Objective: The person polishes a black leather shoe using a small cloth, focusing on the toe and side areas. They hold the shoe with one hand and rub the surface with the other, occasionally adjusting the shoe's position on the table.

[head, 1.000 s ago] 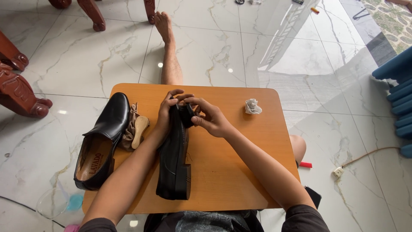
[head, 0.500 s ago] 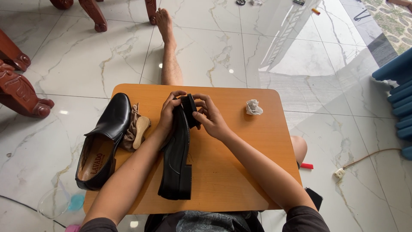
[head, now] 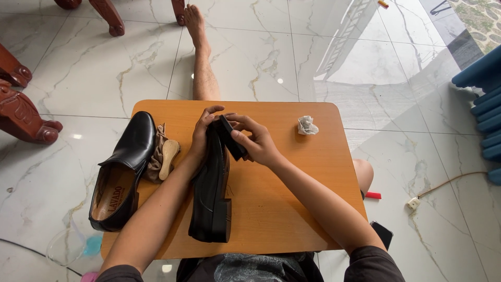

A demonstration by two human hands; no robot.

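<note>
A black leather shoe [head: 211, 201] lies on its side on the small wooden table [head: 292, 209], sole towards the right. My left hand [head: 201, 137] grips its toe end. My right hand [head: 258, 142] holds a flat black sponge block [head: 231, 137] pressed against the shoe's toe. The matching second black shoe [head: 122, 169] stands upright at the table's left edge, its tan insole showing.
A brown cloth and a wooden-handled brush [head: 163, 156] lie between the two shoes. A crumpled white tissue [head: 307, 125] sits at the table's far right. My bare leg [head: 201, 57] stretches out on the marble floor. Carved wooden furniture legs [head: 26, 117] stand at left.
My right hand has slid the black block along the shoe's toe, a little towards me. The shoe has shifted slightly under my left hand.
</note>
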